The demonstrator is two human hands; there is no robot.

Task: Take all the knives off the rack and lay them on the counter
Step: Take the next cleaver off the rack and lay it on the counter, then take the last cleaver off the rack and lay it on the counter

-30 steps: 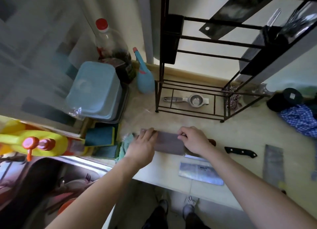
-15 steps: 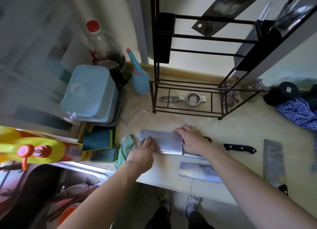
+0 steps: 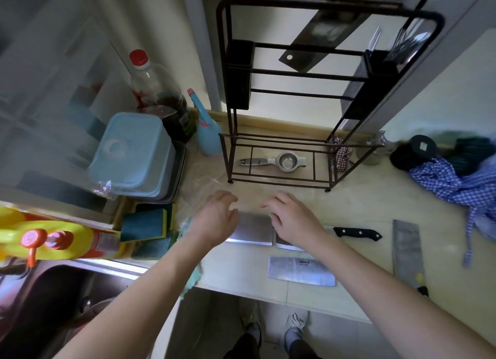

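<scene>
A black wire rack [image 3: 290, 71] stands at the back of the beige counter [image 3: 357, 205]. One dark cleaver [image 3: 316, 43] still hangs in it, blade down. A steel cleaver [image 3: 253, 228] lies flat on the counter below my hands. My left hand [image 3: 214, 219] and my right hand [image 3: 292, 216] hover just above it, fingers spread, holding nothing. A black-handled knife [image 3: 357, 233] lies to its right, its blade partly under my right wrist. Another cleaver [image 3: 302, 271] rests near the front edge, and a long one [image 3: 408, 247] lies farther right.
A metal squeezer [image 3: 273, 161] sits on the rack's bottom shelf. Left of the rack are a blue spray bottle [image 3: 206, 130], a red-capped bottle [image 3: 158, 90] and a blue lidded box [image 3: 131, 154]. Sponges [image 3: 146, 223] and a sink [image 3: 53, 299] lie left; a checked cloth [image 3: 456, 181] right.
Both hands have let go of the steel cleaver, which now lies flat on the counter. The hands lifted and opened above it. The camera tilted up toward the rack.
</scene>
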